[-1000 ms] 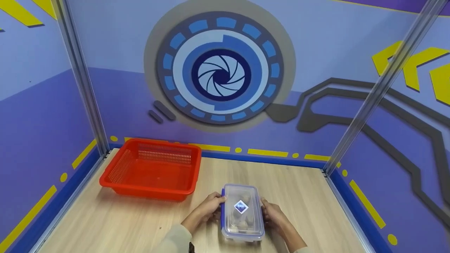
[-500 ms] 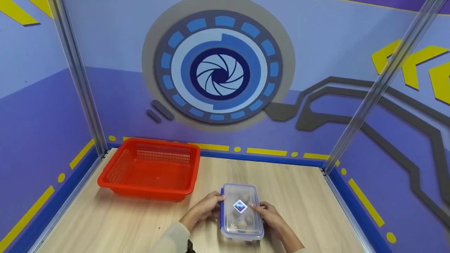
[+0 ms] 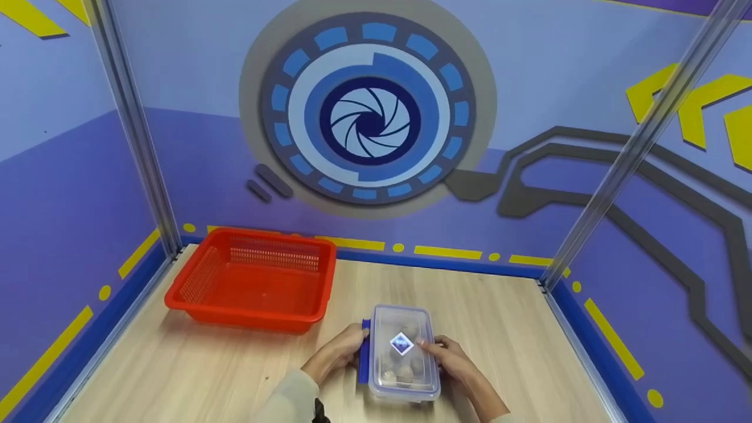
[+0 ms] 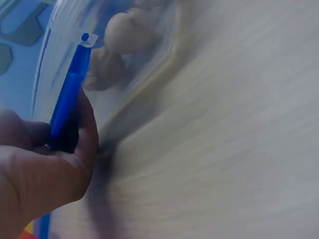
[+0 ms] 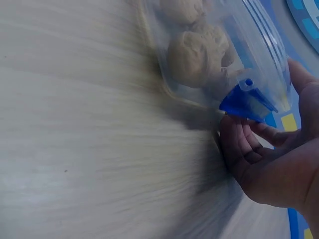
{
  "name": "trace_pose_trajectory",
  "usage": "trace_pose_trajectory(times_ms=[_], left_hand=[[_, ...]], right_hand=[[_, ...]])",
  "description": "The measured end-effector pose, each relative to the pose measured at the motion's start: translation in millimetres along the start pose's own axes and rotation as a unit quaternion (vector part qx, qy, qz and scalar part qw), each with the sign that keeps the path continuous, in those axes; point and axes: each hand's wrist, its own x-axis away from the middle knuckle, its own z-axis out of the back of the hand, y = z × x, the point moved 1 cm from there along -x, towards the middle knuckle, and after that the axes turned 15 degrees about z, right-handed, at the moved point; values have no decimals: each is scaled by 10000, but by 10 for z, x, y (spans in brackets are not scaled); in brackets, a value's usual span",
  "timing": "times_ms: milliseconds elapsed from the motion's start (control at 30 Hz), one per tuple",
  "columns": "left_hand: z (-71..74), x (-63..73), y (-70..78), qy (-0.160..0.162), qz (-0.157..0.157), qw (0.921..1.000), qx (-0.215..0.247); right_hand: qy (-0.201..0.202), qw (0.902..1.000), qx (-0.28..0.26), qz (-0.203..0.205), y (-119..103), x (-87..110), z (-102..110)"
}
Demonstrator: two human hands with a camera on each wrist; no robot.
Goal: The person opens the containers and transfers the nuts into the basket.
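Observation:
A clear plastic food container (image 3: 404, 361) with a lid stands on the table near its front in the head view. Inside are several round, tan, wrinkled things (image 5: 192, 59) that look like walnuts. My left hand (image 3: 336, 351) is at the container's left side, thumb and fingers pinching its long blue latch (image 4: 70, 94), which stands out from the lid's edge. With the thumb over the lid and curled fingers below the rim, my right hand (image 3: 457, 363) grips the right side, where another blue latch (image 5: 246, 103) tilts outward. A diamond-shaped label (image 3: 402, 343) marks the lid.
A red plastic basket (image 3: 258, 320) with slotted walls stands at the back left of the wooden table (image 3: 482, 305). Printed blue and purple panels (image 3: 194, 176) enclose the back and sides, joined by metal corner posts (image 3: 623, 170).
The left latch has swung outward from the container's side, with my left hand shifting slightly left. My right thumb has moved from the container's side onto the lid.

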Motion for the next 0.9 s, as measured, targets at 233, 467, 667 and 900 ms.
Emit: trace_pose_trajectory(times_ms=[233, 467, 667, 900], left_hand=[[37, -16, -46, 37, 106, 9999, 19], [58, 72, 55, 466, 199, 9987, -65], [71, 243, 233, 1722, -523, 9719, -1520], [15, 370, 341, 1664, -1366, 9501, -2258]], right_hand=[[15, 10000, 13, -24, -3, 5, -18], [112, 9999, 27, 3, -19, 0, -7], [232, 9996, 106, 99, -15, 1, -18], [352, 9992, 172, -23, -22, 7, -55]])
